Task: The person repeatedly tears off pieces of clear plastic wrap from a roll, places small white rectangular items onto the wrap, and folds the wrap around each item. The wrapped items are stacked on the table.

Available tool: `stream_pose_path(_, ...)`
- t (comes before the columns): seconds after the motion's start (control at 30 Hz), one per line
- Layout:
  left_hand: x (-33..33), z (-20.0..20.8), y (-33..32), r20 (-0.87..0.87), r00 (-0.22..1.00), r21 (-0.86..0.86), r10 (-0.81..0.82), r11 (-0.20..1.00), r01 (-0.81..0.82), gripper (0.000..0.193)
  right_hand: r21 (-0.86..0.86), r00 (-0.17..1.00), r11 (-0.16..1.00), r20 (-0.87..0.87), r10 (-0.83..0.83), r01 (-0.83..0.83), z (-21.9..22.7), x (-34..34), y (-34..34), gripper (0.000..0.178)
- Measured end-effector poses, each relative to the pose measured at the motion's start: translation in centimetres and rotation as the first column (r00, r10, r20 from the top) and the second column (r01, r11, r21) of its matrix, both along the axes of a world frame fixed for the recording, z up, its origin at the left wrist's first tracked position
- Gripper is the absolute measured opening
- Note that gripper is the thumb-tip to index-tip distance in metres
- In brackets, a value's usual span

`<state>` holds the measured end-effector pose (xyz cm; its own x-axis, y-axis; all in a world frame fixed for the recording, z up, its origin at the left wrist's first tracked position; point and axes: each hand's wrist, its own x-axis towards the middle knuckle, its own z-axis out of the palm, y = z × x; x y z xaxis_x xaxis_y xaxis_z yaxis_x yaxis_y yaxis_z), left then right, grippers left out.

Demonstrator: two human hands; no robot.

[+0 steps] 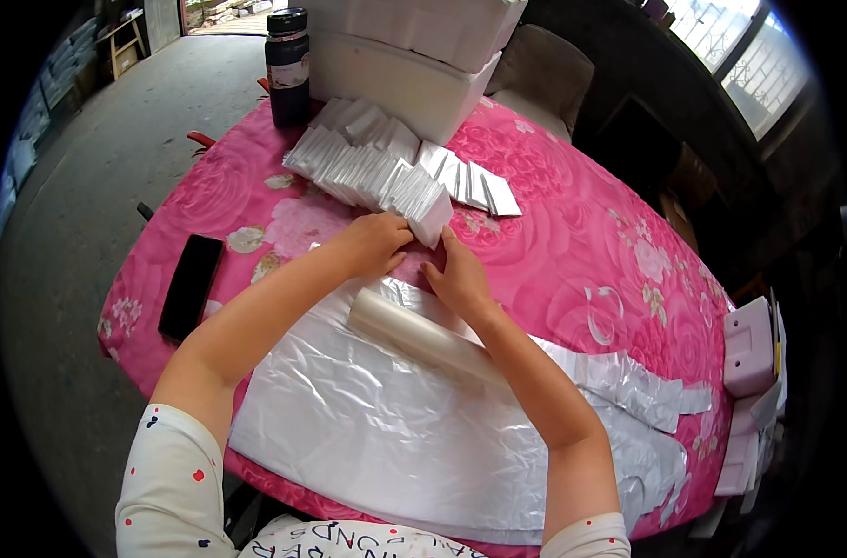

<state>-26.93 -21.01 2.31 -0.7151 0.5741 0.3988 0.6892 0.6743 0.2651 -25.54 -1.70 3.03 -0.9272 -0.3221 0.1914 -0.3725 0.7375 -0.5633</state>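
Observation:
A row of small flat white-silver packets, leaning on one another, stretches over the table ahead of me. My left hand is at the near end of this row, its curled fingers closed at the lower edge of the front packets. On the other side of the same end, my right hand touches the front packet's corner with a fingertip, its thumb held apart. Between my forearms a roll of clear plastic film lies across a spread of shiny translucent plastic sheeting. My right forearm passes over the roll's right end and hides part of it.
Pink floral cloth covers the table. White foam boxes are stacked at the back, beside a dark lidded bottle. A black phone lies on the left. Beyond the table stands a chair; pale pink containers are at far right.

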Motion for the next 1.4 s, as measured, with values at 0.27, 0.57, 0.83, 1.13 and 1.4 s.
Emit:
stream_pose_path(0.27,3.7,1.0,-3.8,-0.054,0.999,0.039,0.000,0.999,0.002,0.016,-0.033,0.998,0.999,0.061,-0.017,0.019,-0.2,0.7,2.5,0.071)
stream_pose_path(0.57,15.4,4.7,-4.9,0.010,1.000,0.124,0.008,0.992,-0.009,0.023,-0.108,0.933,0.977,0.295,0.208,-0.183,4.0,11.2,9.6,0.055)
stream_pose_path(0.83,24.9,2.4,4.8,0.305,0.880,0.073,-0.365,0.930,0.360,0.060,0.288,0.991,0.956,0.101,-0.084,0.052,3.8,25.2,15.1,0.055)
stream_pose_path(1.13,27.9,0.1,15.1,0.294,0.900,0.105,-0.321,0.947,0.303,0.065,0.164,0.971,0.964,0.156,0.182,-0.207,0.4,33.7,15.9,0.053)
stream_pose_path(1.4,29.6,0.4,18.7,0.293,0.901,0.208,-0.319,0.941,0.266,0.072,0.367,0.967,0.895,-0.061,-0.248,0.252,-1.3,31.6,29.6,0.052)
